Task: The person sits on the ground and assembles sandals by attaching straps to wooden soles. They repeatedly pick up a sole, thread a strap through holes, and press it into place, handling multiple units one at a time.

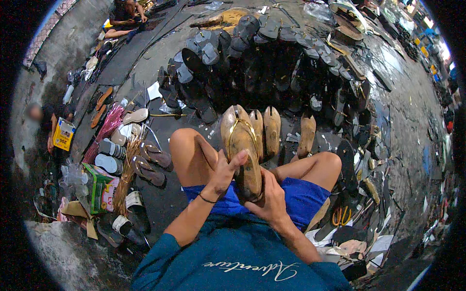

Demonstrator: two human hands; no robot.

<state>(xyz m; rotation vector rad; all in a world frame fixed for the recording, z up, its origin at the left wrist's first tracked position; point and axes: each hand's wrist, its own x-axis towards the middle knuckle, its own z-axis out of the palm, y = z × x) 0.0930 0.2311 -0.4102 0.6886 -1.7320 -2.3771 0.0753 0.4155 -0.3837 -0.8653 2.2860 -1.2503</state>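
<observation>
Between my knees I hold a worn wooden shoe last [242, 140], its notched toe pointing away from me. A thin gold thong strap [241, 127] lies over its front part. My left hand [227, 170] is closed round the last's left side, thumb across the top. Lower down, my right hand [270, 196] grips the heel end from the right, its fingers partly hidden beneath. Just beyond stand more wooden lasts: one [260, 140] partly covered by the held one, another [272, 128] beside it, and a third [307, 136] apart to the right.
Many dark sandals [204, 80] form a curved heap ahead. Finished sandals [150, 167], straw-like bundles [127, 182] and a green-pink box [102, 188] lie at left. Gold straps [341, 216] and scraps are at right. Another person [130, 17] sits far left; one more is at the left edge.
</observation>
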